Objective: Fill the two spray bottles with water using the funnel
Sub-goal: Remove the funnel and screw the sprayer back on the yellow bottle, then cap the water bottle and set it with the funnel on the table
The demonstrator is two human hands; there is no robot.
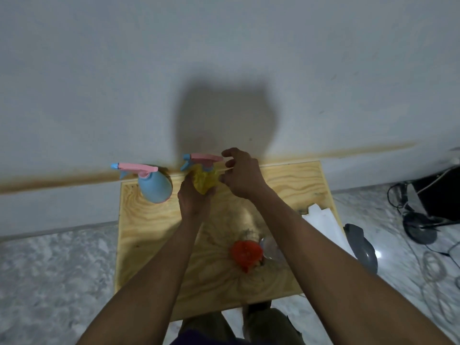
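Observation:
A blue spray bottle (155, 188) with a pink trigger head stands at the table's far left edge. The second spray bottle (202, 160) stands to its right; only its pink head and blue nozzle show. Its body is hidden by something crumpled and yellow (204, 181), which looks like a cloth. My left hand (193, 201) grips that yellow-covered body from below. My right hand (242, 175) curls its fingers round the back end of the pink head, thumb against the yellow. The red funnel (246, 253) lies on the table nearer to me, beside a clear plastic bottle (272, 247).
The wooden table (149, 232) stands against a pale wall. White paper (323, 220) lies on its right edge. On the marble floor to the right are a grey object (362, 245), loose cables (433, 267) and black gear (438, 192).

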